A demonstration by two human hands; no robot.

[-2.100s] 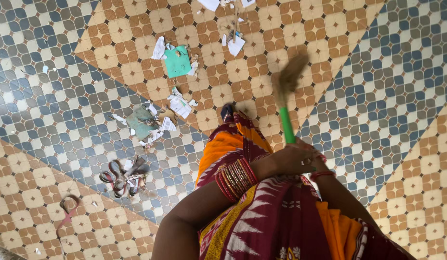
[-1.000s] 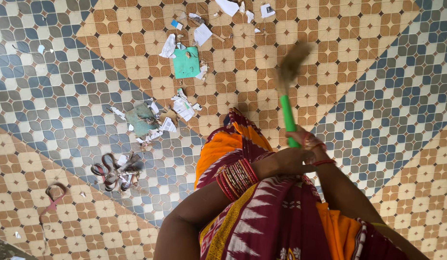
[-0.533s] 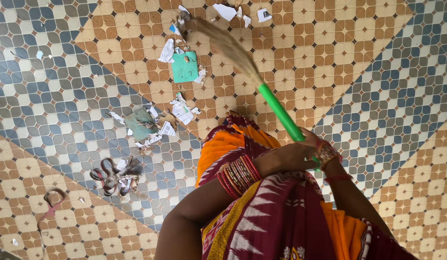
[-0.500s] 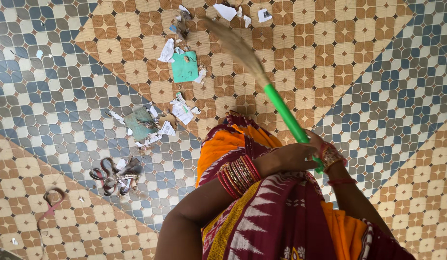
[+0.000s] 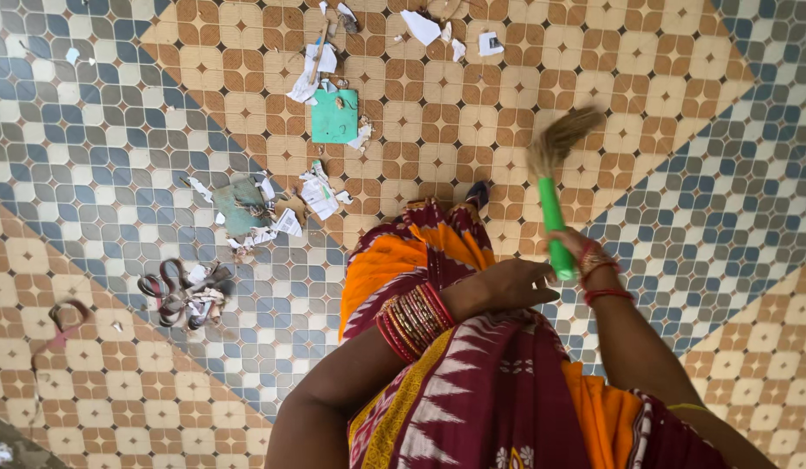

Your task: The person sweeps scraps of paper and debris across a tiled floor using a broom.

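Head view, near to far. Left hand [image 5: 507, 285] lies loosely curled on the maroon and orange sari [image 5: 472, 382], holding nothing, stacked bangles [image 5: 413, 319] on its wrist. Right hand [image 5: 576, 256], at 3 o'clock of it, is clenched around the broom [image 5: 552, 187] by its green handle; bristles point to 12 o'clock. Farther off, paper scraps [image 5: 320, 191] and a green card [image 5: 335, 116] litter the patterned tile floor [image 5: 116, 130] toward 11 o'clock.
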